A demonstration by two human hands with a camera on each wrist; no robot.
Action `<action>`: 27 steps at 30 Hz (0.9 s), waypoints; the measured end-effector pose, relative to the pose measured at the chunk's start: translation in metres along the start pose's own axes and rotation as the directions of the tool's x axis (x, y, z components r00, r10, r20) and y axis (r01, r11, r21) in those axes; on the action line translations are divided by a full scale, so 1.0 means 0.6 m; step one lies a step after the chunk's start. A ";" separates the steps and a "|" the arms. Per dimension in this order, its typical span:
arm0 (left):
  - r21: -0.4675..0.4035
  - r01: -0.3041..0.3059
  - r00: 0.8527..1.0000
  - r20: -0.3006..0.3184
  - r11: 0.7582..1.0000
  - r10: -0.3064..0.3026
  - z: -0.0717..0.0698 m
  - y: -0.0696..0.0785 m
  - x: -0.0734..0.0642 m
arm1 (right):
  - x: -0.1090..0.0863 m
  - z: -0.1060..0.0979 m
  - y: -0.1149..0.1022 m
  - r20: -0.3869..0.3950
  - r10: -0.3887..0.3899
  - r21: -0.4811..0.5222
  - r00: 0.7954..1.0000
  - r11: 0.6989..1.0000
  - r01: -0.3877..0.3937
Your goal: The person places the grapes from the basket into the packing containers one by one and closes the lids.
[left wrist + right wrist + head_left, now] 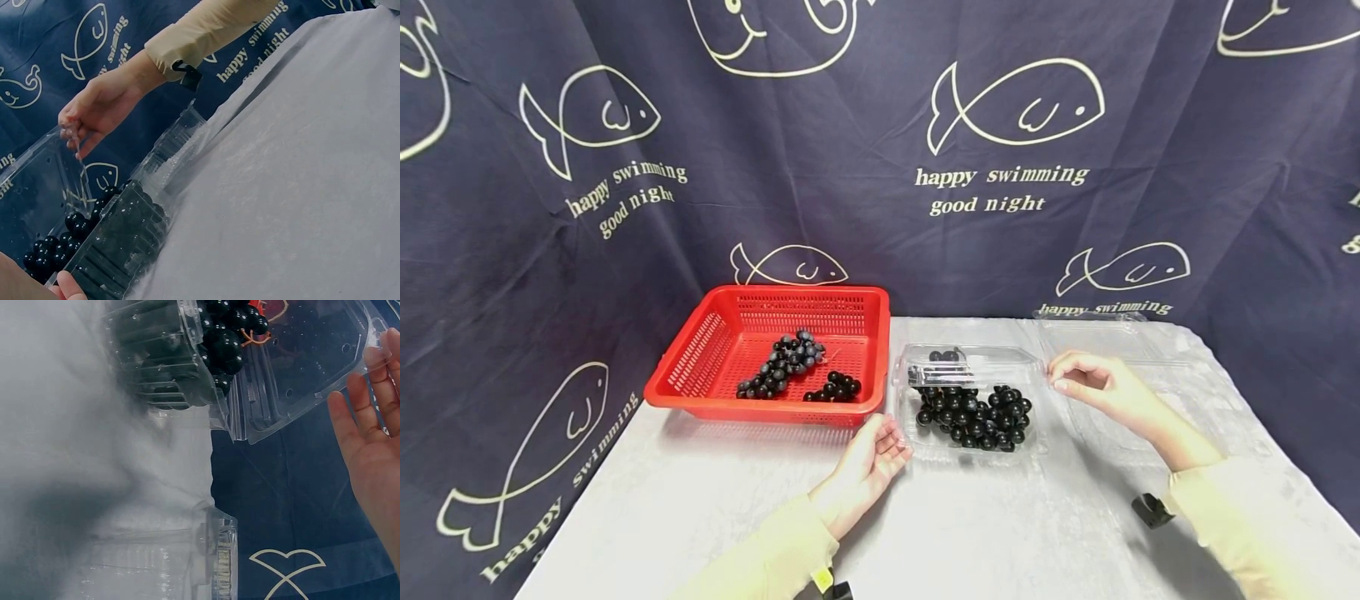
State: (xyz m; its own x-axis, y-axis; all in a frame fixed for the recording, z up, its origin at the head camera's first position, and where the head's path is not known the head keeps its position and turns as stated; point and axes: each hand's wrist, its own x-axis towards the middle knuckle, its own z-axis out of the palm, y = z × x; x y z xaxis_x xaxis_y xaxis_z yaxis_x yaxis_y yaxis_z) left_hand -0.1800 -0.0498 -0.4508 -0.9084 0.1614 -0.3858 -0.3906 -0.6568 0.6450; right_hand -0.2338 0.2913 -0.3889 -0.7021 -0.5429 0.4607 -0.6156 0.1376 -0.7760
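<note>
Clear plastic box, lid partly raised, glossy black grapes inside

Raised lid bars grapes from behind; red basket crowds left; way in from front.

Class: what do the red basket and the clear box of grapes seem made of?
Red basket: probably smooth, slightly glossy plastic; its regular moulded slots suggest it. Clear box: likely thin, shiny plastic, since grapes show through and its ridges catch light.
</note>
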 end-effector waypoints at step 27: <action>0.047 0.031 0.999 -0.035 0.998 -0.030 0.002 0.004 0.002 | -0.030 0.024 0.015 0.052 -0.136 -0.153 0.989 0.978 0.142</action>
State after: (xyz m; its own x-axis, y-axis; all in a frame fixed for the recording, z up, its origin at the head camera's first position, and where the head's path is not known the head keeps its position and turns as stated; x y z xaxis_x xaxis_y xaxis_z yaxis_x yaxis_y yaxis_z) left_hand -0.1825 -0.0503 -0.4487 -0.8906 0.1553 -0.4275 -0.4256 -0.6159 0.6629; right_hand -0.2214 0.2904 -0.4103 -0.5924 -0.5991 0.5386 -0.7567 0.1843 -0.6273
